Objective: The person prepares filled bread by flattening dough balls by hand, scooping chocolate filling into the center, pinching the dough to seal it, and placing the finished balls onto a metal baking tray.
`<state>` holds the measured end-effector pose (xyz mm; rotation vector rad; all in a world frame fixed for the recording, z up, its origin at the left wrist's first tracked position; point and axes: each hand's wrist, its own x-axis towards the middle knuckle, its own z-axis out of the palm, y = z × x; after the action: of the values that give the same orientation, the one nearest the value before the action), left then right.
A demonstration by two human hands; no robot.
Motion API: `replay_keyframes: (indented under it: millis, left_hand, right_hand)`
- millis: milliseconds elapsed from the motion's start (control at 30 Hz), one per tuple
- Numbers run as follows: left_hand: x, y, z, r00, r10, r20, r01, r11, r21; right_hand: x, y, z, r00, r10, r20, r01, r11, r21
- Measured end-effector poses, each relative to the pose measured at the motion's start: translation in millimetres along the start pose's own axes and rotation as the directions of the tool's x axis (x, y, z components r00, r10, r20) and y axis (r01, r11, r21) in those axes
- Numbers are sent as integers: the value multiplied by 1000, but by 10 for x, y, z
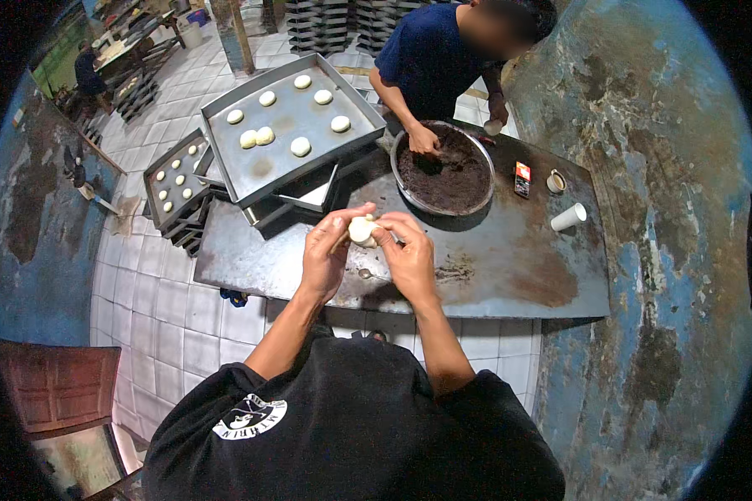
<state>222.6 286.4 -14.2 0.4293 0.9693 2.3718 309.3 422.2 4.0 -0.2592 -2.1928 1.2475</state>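
Note:
Between my two hands, above the front of the dark table, is a small white ball of dough [363, 230]. My left hand [327, 250] cups it from the left, fingers curled round it. From the right, my right hand [409, 255] pinches the dough with thumb and fingers. A little knob of dough sticks up at its top. Beyond my hands stands a large metal bowl [399, 185] of dark brown crumbly filling [447, 179]. A co-worker's hand [424, 140] reaches into that filling. Below my hands a small spoon [365, 273] lies on the table.
A metal tray [226, 159] with several dough balls rests on stacked trays at the left, another stack [165, 219] beside it. On the table's right are a red-and-black pack [522, 179], a cup [556, 181] and a tipped white cup [568, 217]. A co-worker [422, 63] stands opposite.

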Motion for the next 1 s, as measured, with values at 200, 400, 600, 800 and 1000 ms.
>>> replay_keyframes:
  millis: [200,400,600,800,1000]
  left_hand:
    - [-71,-153,191,996,-75,55,70,994,84]
    - [-149,-370,401,977,-136,-166,129,990,-49]
    - [-279,-560,681,994,-107,-6,106,991,-82]
    - [-438,-503,821,990,-78,114,83,996,-38]
    - [-457,-538,607,952,-223,-207,210,974,-87]
  right_hand:
    - [-132,54,-116,946,314,76,-311,820,481]
    - [-344,-344,-283,983,146,-112,-127,979,159]
    - [-406,-71,-649,985,99,-138,-95,995,36]
    - [-443,29,-810,967,247,68,-256,930,264]
    - [-563,-186,-549,992,114,-60,-102,980,169]
